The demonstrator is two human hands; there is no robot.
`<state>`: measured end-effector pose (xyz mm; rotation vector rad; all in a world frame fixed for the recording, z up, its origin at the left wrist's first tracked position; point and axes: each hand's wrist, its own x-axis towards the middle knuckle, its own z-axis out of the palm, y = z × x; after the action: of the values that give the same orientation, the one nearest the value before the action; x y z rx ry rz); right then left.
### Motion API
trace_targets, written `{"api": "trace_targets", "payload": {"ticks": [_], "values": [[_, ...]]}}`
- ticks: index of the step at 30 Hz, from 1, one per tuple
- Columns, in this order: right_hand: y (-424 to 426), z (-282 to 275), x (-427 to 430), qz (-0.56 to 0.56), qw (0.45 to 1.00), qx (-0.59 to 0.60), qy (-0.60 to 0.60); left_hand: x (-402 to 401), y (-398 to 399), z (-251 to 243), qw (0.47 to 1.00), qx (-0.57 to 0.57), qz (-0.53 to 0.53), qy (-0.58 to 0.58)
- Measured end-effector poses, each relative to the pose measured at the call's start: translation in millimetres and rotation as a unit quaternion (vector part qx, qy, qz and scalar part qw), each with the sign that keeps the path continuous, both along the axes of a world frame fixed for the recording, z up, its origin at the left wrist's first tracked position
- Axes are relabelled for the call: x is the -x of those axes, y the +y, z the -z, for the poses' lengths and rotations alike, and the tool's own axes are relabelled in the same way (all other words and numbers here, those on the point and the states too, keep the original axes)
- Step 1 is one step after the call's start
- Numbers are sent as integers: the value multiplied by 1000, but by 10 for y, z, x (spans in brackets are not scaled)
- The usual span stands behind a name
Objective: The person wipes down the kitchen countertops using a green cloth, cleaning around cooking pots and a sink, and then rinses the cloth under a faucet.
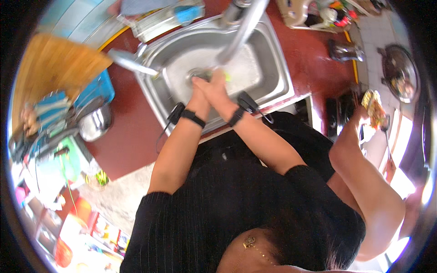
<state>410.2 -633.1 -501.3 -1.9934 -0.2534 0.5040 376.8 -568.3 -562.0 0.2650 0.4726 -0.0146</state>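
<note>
My left hand (pixel 200 92) and my right hand (pixel 218 92) are pressed together over the stainless steel sink (pixel 277 68), close to its drain (pixel 197 73). The faucet spout (pixel 240 37) reaches down to just above my fingers. A small yellow-green piece (pixel 227 76) shows beside my right fingertips. Motion blur and the overlapping hands hide whether anything is in my palms. A knife with a broad blade (pixel 128 62) lies across the sink's left rim, apart from my hands. Black straps with small devices are on both wrists.
Left of the sink are a wooden board (pixel 58 65), a blue tray (pixel 108 85) and a metal bowl (pixel 95 124) on the red counter (pixel 123 136). At right, another person's hand (pixel 358 117) holds food in a wrapper (pixel 375 107), near a round pan (pixel 401 73).
</note>
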Motion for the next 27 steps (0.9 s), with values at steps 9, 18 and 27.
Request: {"api": "trace_targets", "payload": {"ticks": [9,18,27], "values": [[86,-233,64,72,984,-65,148,-142,312,221,968,-44,11,245],[-5,-275,-44,134,963,-80,218,-274,133,-488,953,-149,125,232],[-264,-204,-371,-8,996,64,61,-361,158,-419,948,-30,128,291]]}}
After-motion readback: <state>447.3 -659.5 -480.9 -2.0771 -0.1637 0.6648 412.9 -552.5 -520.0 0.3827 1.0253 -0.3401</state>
